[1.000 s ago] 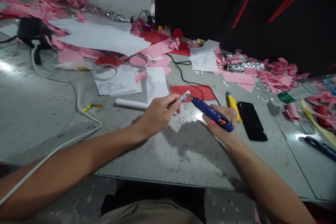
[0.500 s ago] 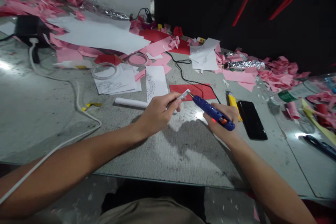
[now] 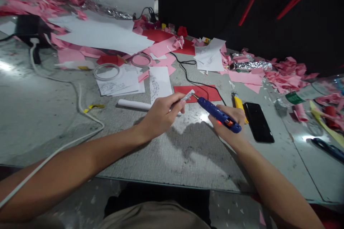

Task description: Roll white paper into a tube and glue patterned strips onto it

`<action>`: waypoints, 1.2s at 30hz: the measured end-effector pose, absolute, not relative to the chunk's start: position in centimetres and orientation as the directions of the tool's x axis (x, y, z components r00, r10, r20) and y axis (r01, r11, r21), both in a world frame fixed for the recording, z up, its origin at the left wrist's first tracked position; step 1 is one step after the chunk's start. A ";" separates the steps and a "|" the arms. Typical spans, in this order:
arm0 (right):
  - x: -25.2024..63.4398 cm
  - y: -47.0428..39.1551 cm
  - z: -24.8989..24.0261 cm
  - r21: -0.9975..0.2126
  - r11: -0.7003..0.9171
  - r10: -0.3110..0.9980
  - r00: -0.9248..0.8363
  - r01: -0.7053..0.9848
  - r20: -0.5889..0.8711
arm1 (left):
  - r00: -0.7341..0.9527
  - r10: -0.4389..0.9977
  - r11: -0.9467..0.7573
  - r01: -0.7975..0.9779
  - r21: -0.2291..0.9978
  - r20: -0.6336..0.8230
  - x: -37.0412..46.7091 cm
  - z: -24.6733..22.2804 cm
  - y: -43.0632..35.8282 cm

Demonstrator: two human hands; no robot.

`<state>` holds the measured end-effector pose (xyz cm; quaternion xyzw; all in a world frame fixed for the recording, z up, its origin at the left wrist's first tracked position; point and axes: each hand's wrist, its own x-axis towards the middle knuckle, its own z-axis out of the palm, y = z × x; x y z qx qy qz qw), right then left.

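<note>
Pinched between the fingers of my left hand (image 3: 164, 115) is a small piece of patterned white paper (image 3: 188, 95), its tip pointing up and to the right. My right hand (image 3: 229, 120) grips a blue hot glue gun (image 3: 215, 110). The nozzle lies right at the tip of the paper piece; whether they touch I cannot tell. Beneath the nozzle, on the table, lies a red paper rectangle (image 3: 209, 92). A rolled white paper tube (image 3: 133, 104) rests left of my left hand, in front of a printed white sheet (image 3: 159, 82).
A yellow utility knife (image 3: 239, 105) and a black phone (image 3: 258, 122) lie right of my right hand. Tape rolls (image 3: 106, 72) sit on printed sheets at left. A white cable (image 3: 80, 96) crosses the left side. Pink paper scraps (image 3: 287, 75) line the back of the table (image 3: 129, 164).
Hardly anything differs. Both hands keep their grips, and the glue gun nozzle stays at the paper's tip with only a tiny shift.
</note>
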<state>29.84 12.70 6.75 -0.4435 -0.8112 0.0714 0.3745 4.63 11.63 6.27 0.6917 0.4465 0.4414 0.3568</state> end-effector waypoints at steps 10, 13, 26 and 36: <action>29.6 12.6 7.1 -0.465 0.590 0.782 -0.326 0.660 0.531 | 0.213 0.935 -0.339 0.304 0.891 0.283 4.5 6.4 11.5; 29.6 12.5 7.0 -0.458 0.593 0.779 -0.329 0.662 0.533 | 0.205 0.940 -0.327 0.310 0.893 0.273 4.6 6.5 11.5; 29.8 12.7 6.7 -0.462 0.624 0.762 -0.361 0.630 0.537 | 0.196 0.940 -0.328 0.313 0.891 0.277 4.6 6.4 11.5; 29.8 12.7 6.5 -0.475 0.616 0.774 -0.370 0.629 0.514 | 0.200 0.942 -0.323 0.312 0.893 0.271 4.6 6.3 11.5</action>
